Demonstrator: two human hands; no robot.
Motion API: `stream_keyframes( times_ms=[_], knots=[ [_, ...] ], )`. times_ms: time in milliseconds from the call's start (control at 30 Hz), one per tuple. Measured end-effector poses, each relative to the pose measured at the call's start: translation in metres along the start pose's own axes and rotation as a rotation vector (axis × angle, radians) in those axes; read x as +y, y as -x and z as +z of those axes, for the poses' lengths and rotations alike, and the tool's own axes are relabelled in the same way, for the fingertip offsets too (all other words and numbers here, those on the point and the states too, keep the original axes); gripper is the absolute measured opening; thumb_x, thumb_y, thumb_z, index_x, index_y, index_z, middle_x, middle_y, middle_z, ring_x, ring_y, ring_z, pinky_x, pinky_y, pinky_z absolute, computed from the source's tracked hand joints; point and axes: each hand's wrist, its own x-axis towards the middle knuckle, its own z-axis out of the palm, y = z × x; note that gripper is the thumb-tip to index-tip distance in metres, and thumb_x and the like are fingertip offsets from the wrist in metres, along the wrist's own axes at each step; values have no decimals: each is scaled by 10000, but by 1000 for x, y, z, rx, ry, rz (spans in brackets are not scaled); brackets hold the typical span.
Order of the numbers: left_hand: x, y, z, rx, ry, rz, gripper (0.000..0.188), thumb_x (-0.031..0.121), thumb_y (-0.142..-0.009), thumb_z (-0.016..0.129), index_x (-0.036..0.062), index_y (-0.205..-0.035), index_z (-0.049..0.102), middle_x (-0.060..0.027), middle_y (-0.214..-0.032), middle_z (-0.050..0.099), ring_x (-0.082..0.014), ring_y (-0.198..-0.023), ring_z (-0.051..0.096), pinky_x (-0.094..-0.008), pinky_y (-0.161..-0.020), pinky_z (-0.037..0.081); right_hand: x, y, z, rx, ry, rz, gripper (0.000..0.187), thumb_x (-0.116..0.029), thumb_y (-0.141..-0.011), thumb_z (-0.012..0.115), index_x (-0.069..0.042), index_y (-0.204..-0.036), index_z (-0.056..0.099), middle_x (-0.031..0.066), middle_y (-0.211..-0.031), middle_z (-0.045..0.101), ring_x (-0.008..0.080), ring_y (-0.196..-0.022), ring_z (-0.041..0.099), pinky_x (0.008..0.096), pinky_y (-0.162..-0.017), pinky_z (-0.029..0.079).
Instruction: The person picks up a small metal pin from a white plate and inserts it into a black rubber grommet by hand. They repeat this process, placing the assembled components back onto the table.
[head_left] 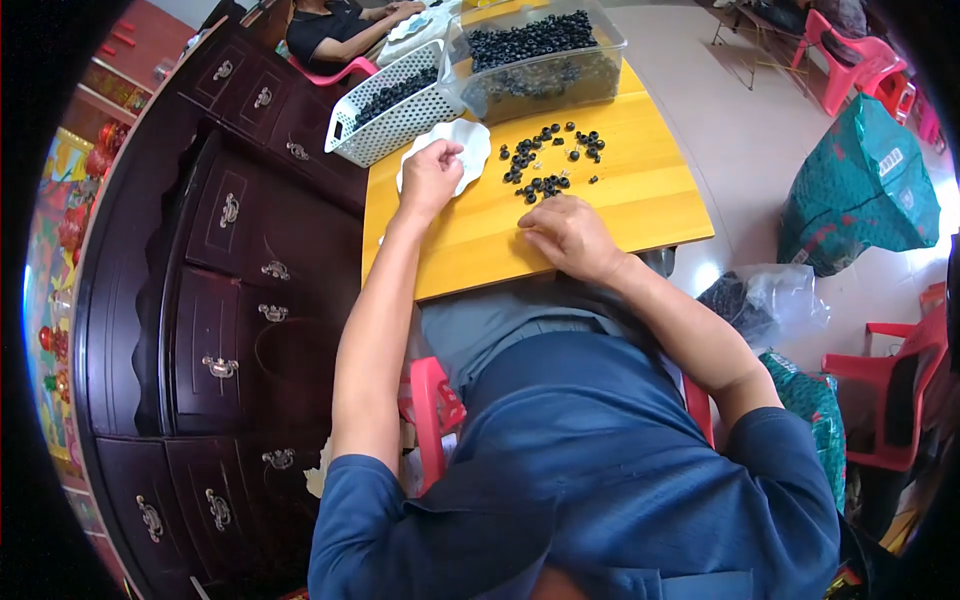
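My left hand [432, 178] rests curled over the white dish [470, 140], grip together, contents unseen; my right hand [566, 234] pinches fingertips closed just below the loose black rings [545, 160] on the yellow surface [620, 200]. Risk, as I judge it: a sweeping wrist could scatter rings off the edge. Beyond the rings, the clear bin [545, 60] and white basket [395, 105] both hold more black rings.

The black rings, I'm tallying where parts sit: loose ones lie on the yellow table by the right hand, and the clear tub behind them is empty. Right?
Not quite. The head view shows the clear tub filled with black rings. Loose black rings do lie on the yellow table by the right hand.
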Motion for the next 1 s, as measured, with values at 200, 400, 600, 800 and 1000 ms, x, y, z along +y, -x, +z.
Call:
stream_keyframes(
  times_ms=[200,400,600,800,1000],
  knots=[
    [99,80,-12,18,452,-29,242,8,-871,662,9,-1110,703,-55,-837,694,-99,-727,645,-258,-661,535,-12,-5,2,81,-943,628,235,-278,-996,652,-76,-1111,685,21,-886,680,71,-716,570,222,-608,426],
    [120,111,-10,61,453,93,212,-26,-865,655,-3,-1075,672,-140,-892,692,-243,-766,710,-340,-670,573,-16,-3,0,-140,-1215,860,281,-390,-1058,529,-132,-1079,640,-44,-839,621,35,-663,504,182,-556,374],
    [118,122,-10,72,518,79,204,-10,-861,698,-12,-1064,673,-118,-873,704,-198,-757,714,-306,-670,572,-6,2,2,-260,-1202,859,264,-379,-1033,546,-135,-1064,642,-56,-878,649,28,-712,519,181,-627,433],
    [103,125,5,-7,898,-154,157,2,-869,736,-29,-1019,700,-60,-900,729,-106,-728,696,-254,-683,570,-8,-1,-1,-224,-1293,885,227,-324,-1029,588,-102,-1060,626,-31,-818,607,39,-672,527,179,-550,396],
    [97,125,13,-73,1084,-224,89,-34,-910,671,-45,-992,705,-60,-823,725,-108,-709,687,-245,-669,562,-9,1,3,-144,-1420,993,168,-273,-1021,596,-107,-999,597,-22,-813,614,68,-661,532,209,-587,425]
  ],
)
